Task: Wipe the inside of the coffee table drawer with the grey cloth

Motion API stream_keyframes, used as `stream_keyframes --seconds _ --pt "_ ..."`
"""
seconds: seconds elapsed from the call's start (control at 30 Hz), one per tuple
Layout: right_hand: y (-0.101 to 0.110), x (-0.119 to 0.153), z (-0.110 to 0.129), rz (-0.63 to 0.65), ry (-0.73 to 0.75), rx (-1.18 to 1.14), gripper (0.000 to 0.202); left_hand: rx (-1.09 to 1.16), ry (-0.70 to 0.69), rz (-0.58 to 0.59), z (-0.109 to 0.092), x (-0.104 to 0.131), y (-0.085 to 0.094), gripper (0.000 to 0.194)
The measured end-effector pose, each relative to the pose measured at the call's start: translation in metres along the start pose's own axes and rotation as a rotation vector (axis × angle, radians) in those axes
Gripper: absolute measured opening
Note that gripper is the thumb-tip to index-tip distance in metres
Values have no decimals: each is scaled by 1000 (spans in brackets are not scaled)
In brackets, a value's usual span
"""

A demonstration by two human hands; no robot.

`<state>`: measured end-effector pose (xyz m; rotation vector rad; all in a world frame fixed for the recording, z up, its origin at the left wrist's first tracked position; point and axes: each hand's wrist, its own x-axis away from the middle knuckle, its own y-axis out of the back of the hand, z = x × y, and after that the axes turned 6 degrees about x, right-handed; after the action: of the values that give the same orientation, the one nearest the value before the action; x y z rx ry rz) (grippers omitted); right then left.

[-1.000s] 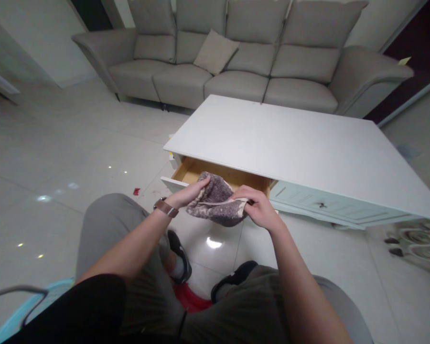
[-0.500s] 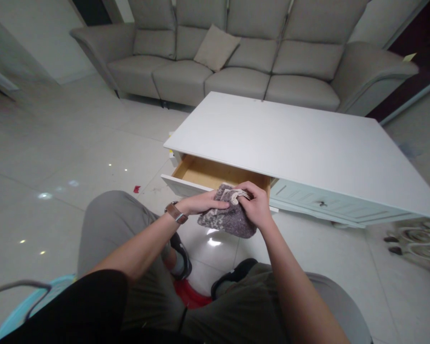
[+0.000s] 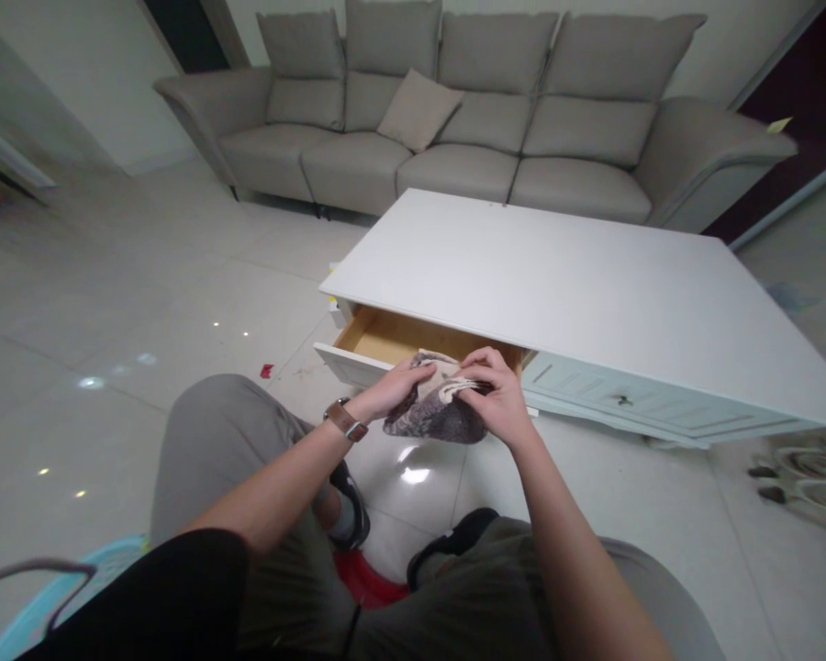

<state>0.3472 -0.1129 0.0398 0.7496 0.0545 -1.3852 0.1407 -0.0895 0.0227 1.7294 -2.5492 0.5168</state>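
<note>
A small folded towel [image 3: 435, 420], grey-purple and fuzzy with a pale patterned part and a cream inner side, is held between my hands in front of the coffee table. My left hand [image 3: 390, 390], below a brown-strapped watch, grips its left edge with the thumb on the cream side. My right hand [image 3: 496, 393] pinches the rolled cream edges at the right; some fingertips are hidden in the folds. Just behind the towel, the wooden drawer [image 3: 378, 334] stands pulled out, its far right part covered by my hands.
The white coffee table [image 3: 557, 275] has a second, closed drawer [image 3: 616, 397] at the right. Behind it is a grey sofa [image 3: 454, 174] with a cushion [image 3: 419, 110]. A red scrap [image 3: 267, 371] lies on the tiles; a blue basket [image 3: 48, 597] stands at lower left.
The towel's upper layer has been parted, so more of its cream inner side shows between my hands. My left thumb has shifted up onto it. The view has tilted up slightly.
</note>
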Motion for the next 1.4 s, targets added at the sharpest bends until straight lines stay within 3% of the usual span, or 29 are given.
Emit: stream_keyframes --seconds 0.07,0.17,0.3,0.53,0.83,1.0,1.07,1.23,1.4 --pt "1 1 1 69 37 22 17 97 6 -53 0 0 1 38" --pt "-4 3 3 111 57 39 17 59 34 -20 1 3 0 36" --pt "-14 5 3 58 26 147 13 -52 57 46 6 5 -5 38" --pt "-15 9 3 -52 -27 476 20 193 192 132 10 8 -10 43" --pt "-15 7 2 3 79 412 12 174 169 25 10 0 -10 35" --pt "-15 6 9 105 132 373 11 129 117 -5 16 -1 -8 30" --pt "-14 5 11 106 115 365 3 105 104 -7 17 -2 -6 30" --pt "-10 2 7 82 12 351 14 -2 64 -60 8 -6 0 30" --pt "-15 0 2 6 -18 357 17 22 78 121 -4 -3 0 41"
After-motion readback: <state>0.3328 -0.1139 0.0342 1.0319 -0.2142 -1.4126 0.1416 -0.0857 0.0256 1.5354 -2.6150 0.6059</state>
